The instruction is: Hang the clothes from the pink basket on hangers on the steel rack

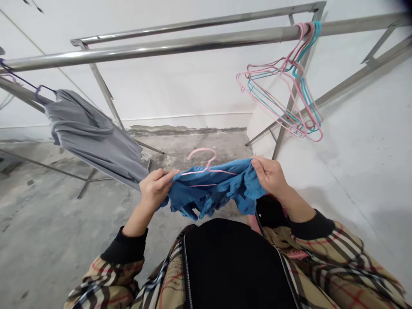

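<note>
A blue garment (222, 193) with ruffled edges is stretched between my two hands in front of my body. Inside its opening sits a pink hanger (209, 167), its hook standing up above the cloth. My left hand (156, 186) pinches the garment's left shoulder, with the thumb along the hanger's end. At the opposite shoulder my right hand (269, 174) grips the bunched fabric. Both ends of the hanger are hidden by cloth and fingers. The garment's lower part hangs in folds toward me.
A metal rail (180, 46) crosses ahead at the top. Several pink and turquoise hangers (289, 86) hang together on its right part. On the left, a grey garment (86, 133) hangs from a dark purple hanger (40, 92). Rack legs (104, 90) stand on the concrete floor (38, 227) near a white wall.
</note>
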